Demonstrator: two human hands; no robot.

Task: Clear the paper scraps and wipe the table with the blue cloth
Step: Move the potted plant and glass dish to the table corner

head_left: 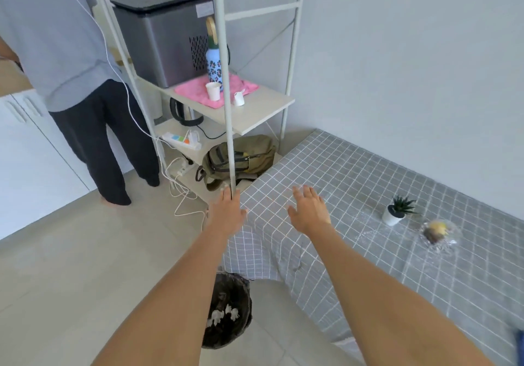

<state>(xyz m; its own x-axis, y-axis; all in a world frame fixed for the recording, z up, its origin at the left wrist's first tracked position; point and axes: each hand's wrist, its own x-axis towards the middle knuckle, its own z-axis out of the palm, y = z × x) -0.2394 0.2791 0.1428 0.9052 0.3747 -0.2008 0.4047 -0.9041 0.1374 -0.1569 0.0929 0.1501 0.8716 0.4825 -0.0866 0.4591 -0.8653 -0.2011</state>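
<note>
Grey checked cloth on table point(368, 184); both hands point(307, 209) flat, empty.

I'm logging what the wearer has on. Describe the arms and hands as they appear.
Both arms are bare along all that shows: no sleeve in frame. The left hand and right hand wear no gloves, and no watch, band or ring is visible. No markings or cables on them.

No legible text anywhere; the label on the grey appliance point(167, 37) too blurred.
</note>
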